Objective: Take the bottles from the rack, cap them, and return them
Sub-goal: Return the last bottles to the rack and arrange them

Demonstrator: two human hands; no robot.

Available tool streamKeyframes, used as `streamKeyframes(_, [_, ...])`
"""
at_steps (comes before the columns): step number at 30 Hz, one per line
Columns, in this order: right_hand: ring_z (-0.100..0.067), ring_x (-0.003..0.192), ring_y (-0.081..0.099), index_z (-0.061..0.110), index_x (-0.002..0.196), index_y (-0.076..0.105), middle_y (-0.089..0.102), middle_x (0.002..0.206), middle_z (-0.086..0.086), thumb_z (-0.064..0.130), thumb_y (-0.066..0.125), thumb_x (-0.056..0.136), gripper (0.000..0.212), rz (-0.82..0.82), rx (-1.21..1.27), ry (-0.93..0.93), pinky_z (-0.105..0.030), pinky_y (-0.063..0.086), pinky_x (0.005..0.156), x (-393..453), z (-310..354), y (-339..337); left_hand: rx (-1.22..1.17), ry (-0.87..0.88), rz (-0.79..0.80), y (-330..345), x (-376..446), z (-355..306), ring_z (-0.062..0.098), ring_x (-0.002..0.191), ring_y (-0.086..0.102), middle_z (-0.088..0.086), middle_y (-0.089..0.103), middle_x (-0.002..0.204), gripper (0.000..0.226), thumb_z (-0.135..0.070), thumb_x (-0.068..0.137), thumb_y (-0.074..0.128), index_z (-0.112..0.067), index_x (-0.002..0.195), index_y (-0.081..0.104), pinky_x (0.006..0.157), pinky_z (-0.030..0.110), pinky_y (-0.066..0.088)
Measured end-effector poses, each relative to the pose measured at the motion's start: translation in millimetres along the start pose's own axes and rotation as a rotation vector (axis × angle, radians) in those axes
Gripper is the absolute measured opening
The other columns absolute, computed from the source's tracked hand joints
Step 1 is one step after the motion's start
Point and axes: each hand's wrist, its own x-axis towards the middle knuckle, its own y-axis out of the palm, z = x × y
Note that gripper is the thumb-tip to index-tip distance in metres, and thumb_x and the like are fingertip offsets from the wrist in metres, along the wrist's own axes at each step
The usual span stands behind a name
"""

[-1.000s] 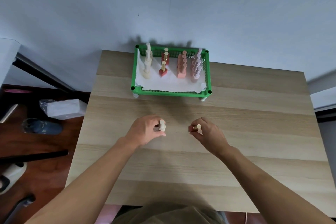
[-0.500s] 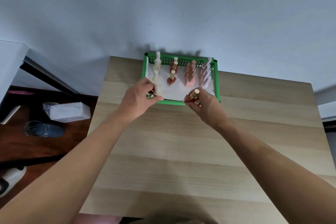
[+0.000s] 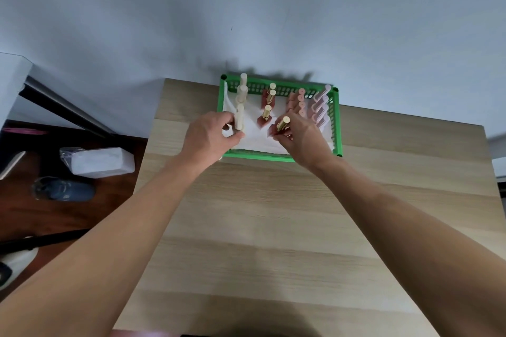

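Observation:
A green plastic rack [image 3: 338, 128] lined with white paper stands at the table's far edge and holds four rows of small capped bottles. My left hand [image 3: 210, 138] is inside the rack's front left part, closed on a cream bottle [image 3: 239, 119] with a ribbed cap, held upright at the front of the cream row. My right hand [image 3: 301, 139] grips a red bottle [image 3: 278, 126] with a gold cap, tilted, just in front of the red row [image 3: 267, 112]. Peach bottles [image 3: 299, 102] and pink bottles [image 3: 320, 109] fill the right rows.
The wooden table [image 3: 273, 227] stretches from the rack toward me. A pale wall rises right behind the rack. On the dark floor to the left lie a wrapped white pack [image 3: 101, 160] and a dark shoe [image 3: 65, 190].
Both hands carried their bottles from the table's middle forward over the rack's front rim and down into it, the cream one at the left row, the red one at the second row.

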Motion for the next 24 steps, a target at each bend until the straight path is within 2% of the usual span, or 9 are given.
streamKeyframes(3, [-0.025, 0.089, 0.069, 0.015, 0.107, 0.066, 0.069, 0.109, -0.007, 0.022, 0.074, 0.087, 0.022, 0.006, -0.028, -0.005, -0.045, 0.057, 0.083, 3.5, -1.2, 4.3, 0.041, 0.004, 0.005, 2.4, 2.6, 1.5, 0.013, 0.078, 0.057, -0.003, 0.070, 0.091, 0.030, -0.041, 0.081, 0.077, -0.020, 0.102, 0.073, 0.068, 0.031, 0.050])
streamKeyframes(7, [-0.028, 0.090, 0.067, 0.018, 0.109, 0.068, 0.068, 0.110, -0.007, 0.023, 0.075, 0.085, 0.025, 0.012, -0.085, -0.018, -0.047, 0.056, 0.083, 8.0, -0.1, 9.9, 0.084, 0.037, 0.029, 5.3, 4.3, 3.0, 0.018, 0.081, 0.063, 0.000, 0.073, 0.092, 0.030, -0.040, 0.082, 0.076, -0.016, 0.101, 0.074, 0.069, 0.036, 0.054])
streamKeyframes(13, [-0.029, 0.096, 0.065, 0.015, 0.113, 0.069, 0.068, 0.111, -0.006, 0.019, 0.071, 0.087, 0.027, 0.028, -0.172, -0.029, -0.045, 0.054, 0.082, 17.1, 1.2, 15.5, 0.144, 0.073, 0.030, 9.6, 6.9, 7.4, 0.017, 0.084, 0.057, -0.003, 0.069, 0.094, 0.036, -0.045, 0.081, 0.076, -0.015, 0.098, 0.075, 0.066, 0.032, 0.046])
streamKeyframes(19, [-0.034, 0.090, 0.066, 0.009, 0.115, 0.059, 0.070, 0.106, -0.014, 0.020, 0.069, 0.089, 0.030, -0.028, -0.203, -0.036, -0.044, 0.054, 0.075, 20.0, -0.5, 18.2, 0.135, 0.072, 0.024, 8.5, 10.6, 12.2, 0.009, 0.081, 0.049, -0.007, 0.066, 0.093, 0.038, -0.049, 0.076, 0.079, -0.018, 0.096, 0.073, 0.066, 0.028, 0.041])
streamKeyframes(24, [-0.034, 0.088, 0.070, 0.009, 0.123, 0.051, 0.072, 0.104, -0.014, 0.018, 0.070, 0.089, 0.040, -0.005, -0.176, -0.025, -0.047, 0.057, 0.078, 24.8, -0.4, 18.5, 0.066, 0.093, 0.052, 3.1, 12.7, 17.5, 0.008, 0.078, 0.051, -0.012, 0.060, 0.092, 0.035, -0.048, 0.075, 0.079, -0.023, 0.097, 0.069, 0.067, 0.026, 0.038])
